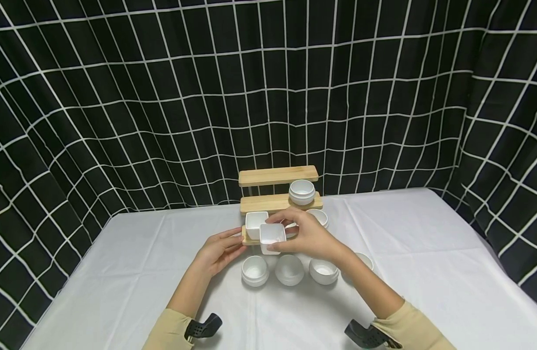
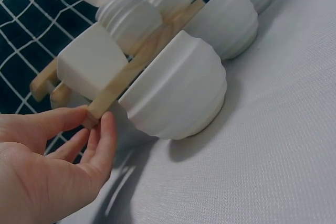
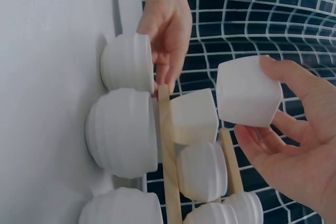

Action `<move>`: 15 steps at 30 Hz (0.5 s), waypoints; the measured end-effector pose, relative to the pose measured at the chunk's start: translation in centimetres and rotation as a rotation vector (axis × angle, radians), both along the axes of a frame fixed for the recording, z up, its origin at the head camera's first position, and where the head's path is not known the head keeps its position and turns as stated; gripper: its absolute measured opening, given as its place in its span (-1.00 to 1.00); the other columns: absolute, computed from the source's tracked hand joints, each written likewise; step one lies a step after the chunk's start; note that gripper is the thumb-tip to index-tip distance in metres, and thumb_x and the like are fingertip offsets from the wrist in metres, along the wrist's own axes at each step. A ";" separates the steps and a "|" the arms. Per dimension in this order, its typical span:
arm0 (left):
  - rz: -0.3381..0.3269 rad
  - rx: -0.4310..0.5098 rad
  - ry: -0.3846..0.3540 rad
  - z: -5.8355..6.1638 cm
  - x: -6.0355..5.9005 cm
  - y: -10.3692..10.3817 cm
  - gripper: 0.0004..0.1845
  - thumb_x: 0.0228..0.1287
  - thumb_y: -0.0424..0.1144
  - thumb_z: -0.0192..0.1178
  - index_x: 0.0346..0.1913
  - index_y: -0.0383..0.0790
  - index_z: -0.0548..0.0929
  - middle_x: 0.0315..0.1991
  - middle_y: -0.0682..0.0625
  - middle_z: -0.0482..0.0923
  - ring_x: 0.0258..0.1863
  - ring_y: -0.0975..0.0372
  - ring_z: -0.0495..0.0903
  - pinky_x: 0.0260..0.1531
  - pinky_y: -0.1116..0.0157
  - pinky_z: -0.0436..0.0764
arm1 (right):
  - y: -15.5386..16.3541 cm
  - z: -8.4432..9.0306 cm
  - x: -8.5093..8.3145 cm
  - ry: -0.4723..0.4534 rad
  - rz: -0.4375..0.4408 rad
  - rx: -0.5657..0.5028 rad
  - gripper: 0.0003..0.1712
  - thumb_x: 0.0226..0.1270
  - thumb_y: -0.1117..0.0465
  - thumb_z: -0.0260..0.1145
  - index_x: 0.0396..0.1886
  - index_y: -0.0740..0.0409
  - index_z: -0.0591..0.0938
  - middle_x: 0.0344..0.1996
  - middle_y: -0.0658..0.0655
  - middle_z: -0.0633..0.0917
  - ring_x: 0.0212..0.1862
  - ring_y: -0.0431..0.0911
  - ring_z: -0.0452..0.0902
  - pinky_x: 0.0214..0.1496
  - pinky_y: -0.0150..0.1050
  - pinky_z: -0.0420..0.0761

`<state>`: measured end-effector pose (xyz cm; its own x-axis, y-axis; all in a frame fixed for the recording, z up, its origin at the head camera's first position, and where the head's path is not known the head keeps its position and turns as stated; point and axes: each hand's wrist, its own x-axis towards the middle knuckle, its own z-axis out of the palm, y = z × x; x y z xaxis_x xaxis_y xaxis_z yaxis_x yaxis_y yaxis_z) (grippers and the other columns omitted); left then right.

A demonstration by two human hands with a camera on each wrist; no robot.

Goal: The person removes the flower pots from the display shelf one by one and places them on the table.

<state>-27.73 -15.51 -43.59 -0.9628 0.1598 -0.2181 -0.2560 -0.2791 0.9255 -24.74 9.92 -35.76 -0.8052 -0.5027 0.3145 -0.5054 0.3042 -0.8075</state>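
Observation:
My right hand point(image 1: 310, 236) grips a white square cup point(image 1: 272, 239) between thumb and fingers, raised over the bottom tier of a wooden three-tier stand point(image 2: 110, 92). Just behind it, another square cup point(image 1: 256, 221) sits at the left end of that tier. Beside this one, in the right wrist view, stands a round ribbed cup point(image 3: 202, 171), largely covered by my right hand in the head view. At the tier's left end my left hand point(image 1: 220, 251) pinches the board, thumb on one side and fingers on the other.
Several round white bowls point(image 1: 289, 270) line up on the white tablecloth point(image 1: 404, 233) in front of the stand. One round cup point(image 1: 301, 192) stands on the middle tier's right end; the top tier point(image 1: 278, 175) is bare wood. A black gridded curtain point(image 1: 295, 107) hangs behind.

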 end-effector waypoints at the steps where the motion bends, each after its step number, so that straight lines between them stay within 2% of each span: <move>1: 0.001 0.000 -0.001 0.0 0.0 0.0 -0.46 0.55 -0.56 0.08 0.51 -0.60 0.30 0.06 -0.22 0.63 -0.13 0.27 0.72 0.07 0.38 0.79 | -0.1 -0.1 0.1 -0.002 0.001 -0.001 -0.46 0.13 0.35 0.64 0.11 0.39 0.69 0.12 0.30 0.70 0.08 0.08 0.60 0.17 -0.10 0.82; 8: 0.005 -0.003 -0.007 0.0 0.0 0.0 -0.47 0.56 -0.54 0.08 0.51 -0.58 0.31 0.08 -0.23 0.63 -0.12 0.27 0.73 0.09 0.38 0.79 | -0.5 -0.5 0.8 -0.042 0.014 -0.024 -0.43 0.09 0.40 0.65 0.12 0.42 0.68 0.07 0.27 0.65 0.07 0.05 0.61 0.15 -0.29 0.81; 15: 0.015 -0.017 -0.011 -0.2 -0.2 0.0 -0.49 0.56 -0.55 0.08 0.49 -0.57 0.35 0.09 -0.24 0.62 -0.12 0.27 0.73 0.08 0.38 0.79 | -0.7 -0.9 1.3 -0.041 0.023 -0.006 -0.42 0.10 0.34 0.67 0.13 0.38 0.69 0.06 0.24 0.67 0.08 0.04 0.61 0.22 -0.20 0.79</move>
